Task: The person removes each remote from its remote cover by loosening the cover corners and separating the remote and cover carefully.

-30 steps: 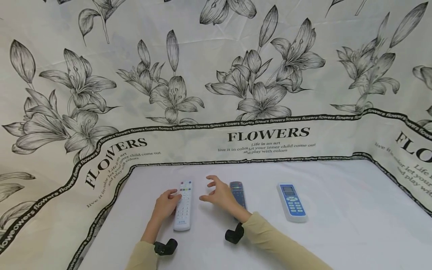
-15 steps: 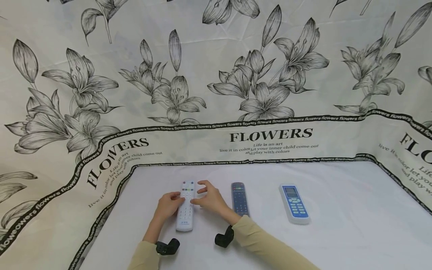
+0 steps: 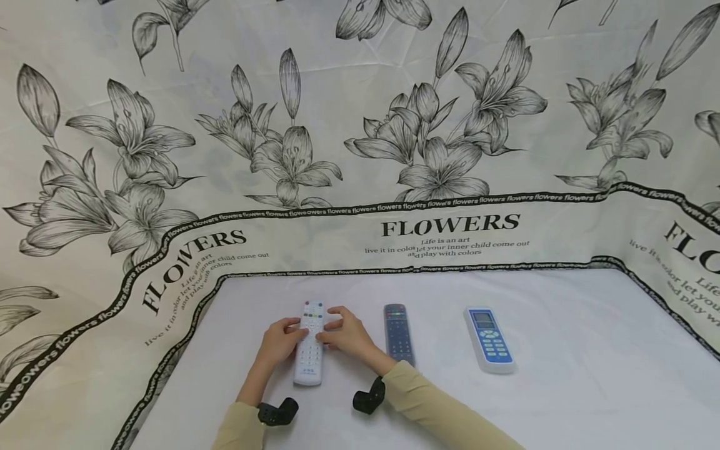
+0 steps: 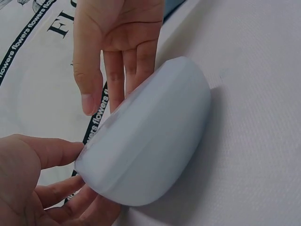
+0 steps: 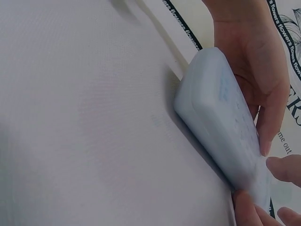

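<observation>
A white remote control (image 3: 308, 356) with small coloured buttons near its top lies at the left of the table, buttons up. My left hand (image 3: 281, 340) grips its left edge, thumb over the face and fingers along the side. On the opposite edge my right hand (image 3: 350, 334) holds it with the thumb at the face and fingers beside it. In the left wrist view the remote's smooth rounded end (image 4: 150, 136) faces the camera between both hands. The right wrist view has my right thumb (image 5: 287, 168) close over the button face and a fingertip (image 5: 245, 207) against the side.
A dark blue remote control (image 3: 399, 337) lies right of my right hand, its lower end close to the sleeve. Further right is a blue and white remote control (image 3: 490, 340) with a small screen. Flower-printed cloth (image 3: 315, 244) rises behind the white table (image 3: 579, 350).
My right hand has moved left from above the dark blue remote to the right edge of the white one, uncovering the dark one. My left hand has stayed at the white remote.
</observation>
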The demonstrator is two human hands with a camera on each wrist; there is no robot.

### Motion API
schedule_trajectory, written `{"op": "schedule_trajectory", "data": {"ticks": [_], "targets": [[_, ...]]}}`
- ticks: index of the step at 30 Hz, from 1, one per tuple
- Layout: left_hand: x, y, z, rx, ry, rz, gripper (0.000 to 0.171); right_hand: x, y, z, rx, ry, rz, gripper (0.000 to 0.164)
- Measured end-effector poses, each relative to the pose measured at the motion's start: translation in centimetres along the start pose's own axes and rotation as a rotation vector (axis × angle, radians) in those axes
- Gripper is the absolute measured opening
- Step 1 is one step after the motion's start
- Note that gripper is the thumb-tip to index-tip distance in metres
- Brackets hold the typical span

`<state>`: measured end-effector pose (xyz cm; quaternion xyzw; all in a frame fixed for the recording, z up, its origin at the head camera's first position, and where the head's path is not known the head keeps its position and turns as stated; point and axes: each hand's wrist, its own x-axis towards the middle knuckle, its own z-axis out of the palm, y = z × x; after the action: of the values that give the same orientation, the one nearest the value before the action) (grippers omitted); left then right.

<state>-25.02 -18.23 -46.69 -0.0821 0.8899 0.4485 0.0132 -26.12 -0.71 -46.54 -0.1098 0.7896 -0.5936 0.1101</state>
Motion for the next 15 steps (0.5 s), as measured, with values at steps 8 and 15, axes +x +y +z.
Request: {"op": "schedule_trajectory", "data": {"ticks": [8, 15], "targets": [[0.04, -0.05, 0.12, -0.079, -0.002, -0.031, 0.047, 0.02, 0.16, 0.16, 0.013, -0.004, 0.006, 0.055], [0.33, -0.45, 0.41, -0.169, 0.018, -0.066, 0.047, 0.18, 0.34, 0.03, 0.012, -0.046, -0.013, 0.042]]}}
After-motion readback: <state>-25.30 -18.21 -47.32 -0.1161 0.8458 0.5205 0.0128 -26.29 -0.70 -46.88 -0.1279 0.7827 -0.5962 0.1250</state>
